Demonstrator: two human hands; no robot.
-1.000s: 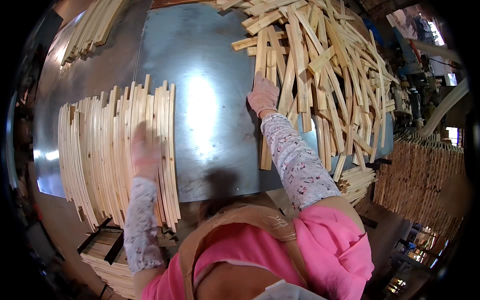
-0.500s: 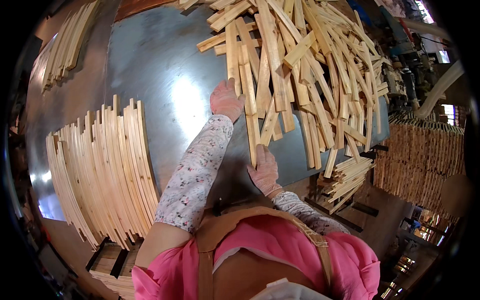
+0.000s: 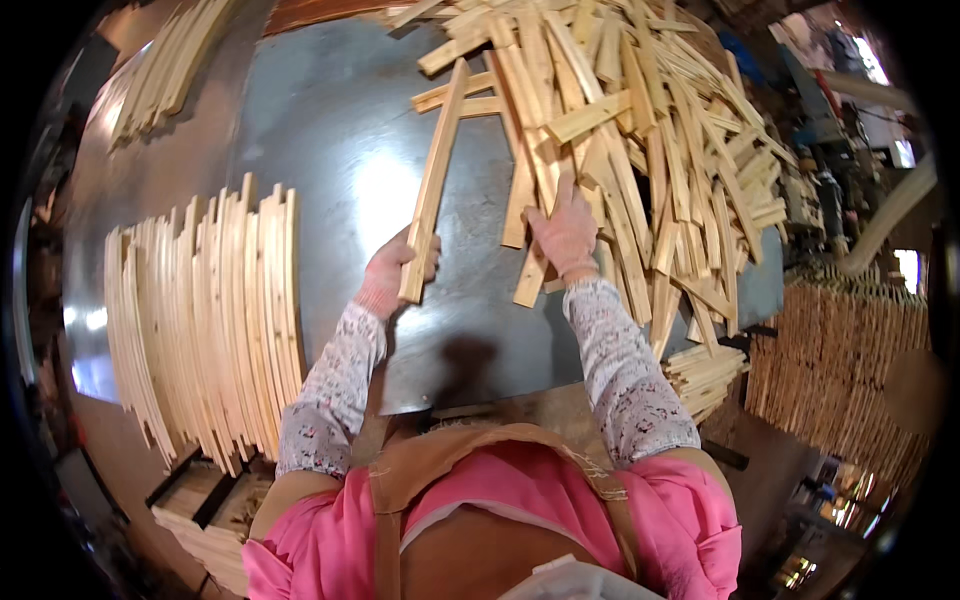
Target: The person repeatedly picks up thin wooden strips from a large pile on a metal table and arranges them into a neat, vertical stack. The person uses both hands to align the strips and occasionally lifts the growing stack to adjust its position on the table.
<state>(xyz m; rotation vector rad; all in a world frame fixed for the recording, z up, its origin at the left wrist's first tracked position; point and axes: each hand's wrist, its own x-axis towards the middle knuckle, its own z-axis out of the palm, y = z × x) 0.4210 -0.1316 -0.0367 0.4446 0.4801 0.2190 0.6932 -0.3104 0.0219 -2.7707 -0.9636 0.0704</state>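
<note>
My left hand [image 3: 396,270] is closed around the near end of a pale wooden strip [image 3: 436,170], which slants up and away over the metal table [image 3: 310,130]. The strip's far end lies near two crosswise pieces at the pile's left edge. At the near left part of the loose pile of wooden strips [image 3: 640,150], my right hand [image 3: 566,232] rests on the wood, thumb and fingers apart. A darker-edged strip [image 3: 517,190] lies just left of that hand. Both hands wear pinkish gloves, below floral sleeves.
Neatly aligned wooden strips [image 3: 205,320] lie side by side at the left, with a smaller row [image 3: 170,75] beyond them. A tall stack of wood [image 3: 840,350] stands at the right, near machinery and a pale hose [image 3: 890,215]. More strips [image 3: 705,375] sit below the table's right edge.
My left hand has moved left and nearer, carrying a strip away from the pile. My right hand has moved up and right from the near strip ends onto the pile.
</note>
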